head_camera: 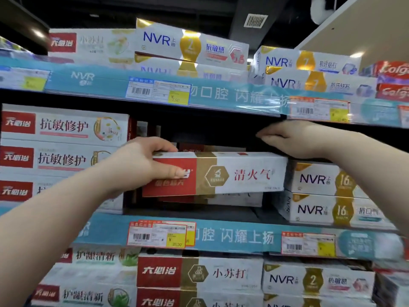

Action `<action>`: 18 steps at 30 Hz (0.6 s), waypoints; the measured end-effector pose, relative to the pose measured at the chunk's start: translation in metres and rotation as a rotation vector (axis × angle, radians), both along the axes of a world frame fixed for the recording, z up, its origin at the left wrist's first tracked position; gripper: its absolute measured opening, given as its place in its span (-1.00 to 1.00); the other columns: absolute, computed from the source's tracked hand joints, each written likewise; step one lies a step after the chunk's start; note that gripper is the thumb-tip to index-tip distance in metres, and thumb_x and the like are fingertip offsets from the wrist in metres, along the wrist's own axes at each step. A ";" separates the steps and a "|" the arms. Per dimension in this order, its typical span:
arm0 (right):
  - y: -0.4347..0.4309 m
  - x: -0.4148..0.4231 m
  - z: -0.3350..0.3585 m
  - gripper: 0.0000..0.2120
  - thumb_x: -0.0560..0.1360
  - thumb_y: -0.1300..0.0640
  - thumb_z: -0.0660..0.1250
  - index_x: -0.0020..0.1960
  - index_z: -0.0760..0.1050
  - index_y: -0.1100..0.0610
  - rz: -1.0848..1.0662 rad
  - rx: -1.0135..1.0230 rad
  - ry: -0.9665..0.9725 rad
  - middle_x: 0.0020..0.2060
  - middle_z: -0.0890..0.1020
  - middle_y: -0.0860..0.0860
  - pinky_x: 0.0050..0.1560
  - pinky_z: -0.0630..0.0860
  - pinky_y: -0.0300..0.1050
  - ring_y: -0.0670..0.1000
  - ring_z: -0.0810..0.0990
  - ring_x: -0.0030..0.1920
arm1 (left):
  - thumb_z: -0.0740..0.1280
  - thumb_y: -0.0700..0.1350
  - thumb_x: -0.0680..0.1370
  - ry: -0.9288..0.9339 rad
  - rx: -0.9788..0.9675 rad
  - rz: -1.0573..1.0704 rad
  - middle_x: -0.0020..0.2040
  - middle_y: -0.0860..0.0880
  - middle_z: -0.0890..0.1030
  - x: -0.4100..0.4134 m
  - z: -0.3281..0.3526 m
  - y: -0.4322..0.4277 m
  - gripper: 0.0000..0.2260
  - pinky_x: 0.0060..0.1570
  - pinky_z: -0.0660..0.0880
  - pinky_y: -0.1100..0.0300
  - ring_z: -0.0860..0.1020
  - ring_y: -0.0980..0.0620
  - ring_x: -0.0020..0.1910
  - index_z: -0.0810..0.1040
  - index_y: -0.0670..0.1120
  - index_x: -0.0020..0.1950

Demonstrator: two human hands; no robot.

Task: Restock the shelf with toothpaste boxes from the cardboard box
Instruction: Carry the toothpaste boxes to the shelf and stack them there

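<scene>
A red, gold and white toothpaste box [232,173] lies lengthwise in the gap of the middle shelf [221,238], on top of a similar box [232,199]. My left hand [141,165] grips its red left end, thumb across the front face and fingers over the top. My right hand [294,138] rests palm down over the box's right end, fingers fairly straight and pointing left. The cardboard box is out of view.
Stacks of white and red boxes [64,142] fill the shelf to the left, and NVR boxes [325,193] stand to the right. The upper shelf [221,94] hangs just above my right hand. More toothpaste boxes [199,273] fill the lower shelf.
</scene>
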State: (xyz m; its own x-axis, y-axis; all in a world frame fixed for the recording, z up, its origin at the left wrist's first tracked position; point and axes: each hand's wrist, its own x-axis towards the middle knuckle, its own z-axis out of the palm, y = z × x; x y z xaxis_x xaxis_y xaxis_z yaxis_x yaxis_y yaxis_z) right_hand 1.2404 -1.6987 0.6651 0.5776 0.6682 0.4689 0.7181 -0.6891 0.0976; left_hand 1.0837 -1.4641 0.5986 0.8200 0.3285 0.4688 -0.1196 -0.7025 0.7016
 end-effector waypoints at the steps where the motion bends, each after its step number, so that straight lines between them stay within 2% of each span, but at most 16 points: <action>1: -0.003 0.000 -0.001 -0.63 0.59 0.00 0.06 0.37 0.36 0.02 -0.016 0.001 0.014 0.37 0.41 -0.03 0.34 0.22 -0.16 0.03 0.34 0.36 | 0.55 0.06 0.20 0.003 0.020 0.021 -0.09 0.05 0.64 0.010 0.006 0.000 -0.53 -0.20 0.53 0.21 0.62 0.06 -0.14 0.56 0.05 0.08; 5: -0.010 0.002 -0.012 -0.55 0.56 -0.13 0.04 0.38 0.34 0.02 -0.038 0.042 0.094 0.36 0.42 0.00 0.28 0.25 -0.18 0.05 0.35 0.36 | 0.53 -0.06 0.32 0.015 0.059 0.031 -0.01 -0.02 0.63 0.042 0.018 0.003 -0.59 -0.16 0.54 0.23 0.60 0.08 -0.14 0.56 -0.04 0.14; 7: -0.011 0.005 -0.016 -0.48 0.54 -0.18 0.04 0.41 0.29 0.04 -0.056 -0.016 0.094 0.40 0.38 0.02 0.34 0.21 -0.16 0.05 0.31 0.39 | 0.52 -0.08 0.33 0.039 0.080 0.027 0.01 -0.04 0.61 0.052 0.020 0.006 -0.55 -0.24 0.47 0.32 0.56 0.14 -0.18 0.54 -0.09 0.19; 10: -0.011 0.009 -0.020 -0.39 0.50 -0.24 0.07 0.44 0.21 0.05 -0.071 -0.075 0.094 0.43 0.31 0.03 0.41 0.19 -0.09 0.05 0.26 0.42 | 0.52 -0.04 0.33 0.104 0.102 0.051 0.08 -0.07 0.59 0.065 0.023 0.010 -0.50 -0.26 0.44 0.30 0.55 0.08 -0.14 0.51 -0.06 0.24; 14: -0.006 0.012 -0.022 -0.31 0.44 -0.28 0.16 0.46 0.17 0.04 -0.078 -0.111 0.101 0.45 0.29 0.01 0.42 0.22 -0.05 0.03 0.26 0.43 | 0.51 -0.08 0.35 0.157 0.059 0.058 0.11 -0.11 0.58 0.073 0.025 0.015 -0.49 -0.12 0.46 0.20 0.54 0.04 -0.12 0.48 -0.04 0.27; 18: 0.004 0.017 -0.023 -0.28 0.39 -0.28 0.26 0.43 0.22 0.04 -0.102 -0.138 0.110 0.39 0.37 0.00 0.35 0.33 -0.01 0.05 0.37 0.36 | 0.47 -0.10 0.39 0.179 0.068 0.102 0.28 -0.13 0.51 0.073 0.027 0.018 -0.48 0.07 0.41 0.18 0.51 -0.07 0.13 0.45 -0.05 0.34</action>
